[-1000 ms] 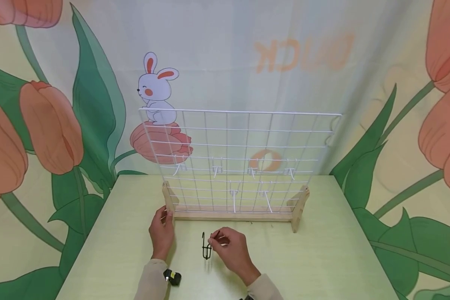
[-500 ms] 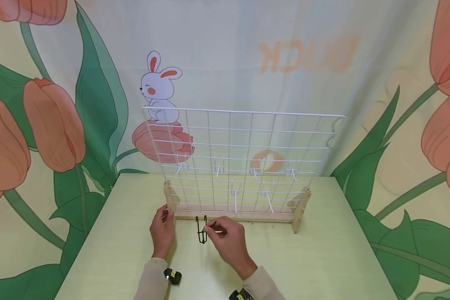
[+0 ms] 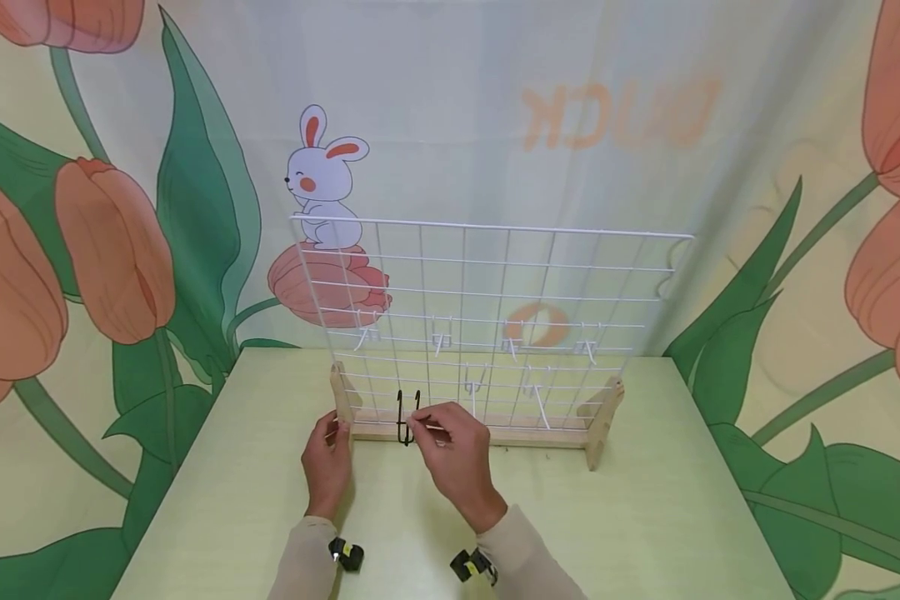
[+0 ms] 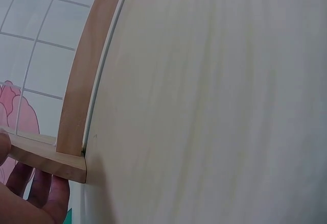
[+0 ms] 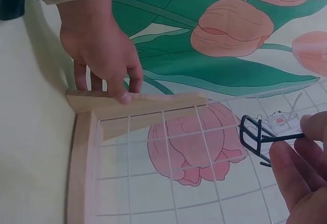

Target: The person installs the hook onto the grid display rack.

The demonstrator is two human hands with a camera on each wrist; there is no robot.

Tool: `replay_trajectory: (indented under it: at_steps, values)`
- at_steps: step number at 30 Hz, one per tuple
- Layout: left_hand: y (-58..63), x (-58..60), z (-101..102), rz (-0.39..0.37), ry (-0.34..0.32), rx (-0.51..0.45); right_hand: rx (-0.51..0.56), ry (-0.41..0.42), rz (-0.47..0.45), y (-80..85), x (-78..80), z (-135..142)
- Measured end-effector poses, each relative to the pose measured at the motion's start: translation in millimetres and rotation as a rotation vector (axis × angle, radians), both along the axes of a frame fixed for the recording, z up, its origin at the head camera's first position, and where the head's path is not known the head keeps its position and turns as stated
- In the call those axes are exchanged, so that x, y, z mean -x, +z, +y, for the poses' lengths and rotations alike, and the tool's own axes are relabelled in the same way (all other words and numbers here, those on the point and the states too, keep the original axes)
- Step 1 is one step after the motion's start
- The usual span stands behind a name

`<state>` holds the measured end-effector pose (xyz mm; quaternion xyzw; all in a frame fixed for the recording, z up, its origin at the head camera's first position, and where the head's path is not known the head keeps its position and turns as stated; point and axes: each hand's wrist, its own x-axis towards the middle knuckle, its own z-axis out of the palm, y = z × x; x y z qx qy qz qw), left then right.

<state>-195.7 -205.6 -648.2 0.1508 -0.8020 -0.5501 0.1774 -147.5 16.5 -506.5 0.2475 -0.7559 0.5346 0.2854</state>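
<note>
My right hand (image 3: 461,458) pinches a black wire hook (image 3: 401,421) between thumb and fingers. In the head view the hook is upright, its two bent prongs at the top, overlapping the lower left of a white wire grid panel (image 3: 487,227). The right wrist view shows the hook's boxy wire loop (image 5: 250,134) close over the mesh. My left hand (image 3: 326,467) grips the left wooden end piece (image 3: 340,390) of the stand that bears the panel. From the left wrist, fingers (image 4: 56,198) curl round this wooden piece's edge.
Several white hooks hang on the panel, among them a short one (image 3: 441,340) in the upper row and a long one (image 3: 540,404) below. The stand's wooden base bar (image 3: 540,436) rests on the pale table (image 3: 690,500). Behind hangs a printed curtain (image 3: 435,100).
My right hand has carried the black hook forward from above the table to the panel's lower left, and its prongs have turned to face up. The left hand has kept its hold on the stand.
</note>
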Motion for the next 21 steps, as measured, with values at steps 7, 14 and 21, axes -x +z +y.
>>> replay_trajectory:
  at_steps: [7, 14, 21]
  values:
    - [-1.6, 1.3, 1, -0.006, 0.007, -0.005, -0.046, -0.014, 0.111, 11.9, 13.9, -5]
    - [-3.4, 1.8, 1, -0.015, 0.014, -0.006, -0.094, -0.098, 0.194, 18.6, 29.3, -9]
    - [-2.4, 1.6, 0, 0.001, 0.008, -0.009, -0.129, -0.139, 0.215, 18.0, 41.9, -11]
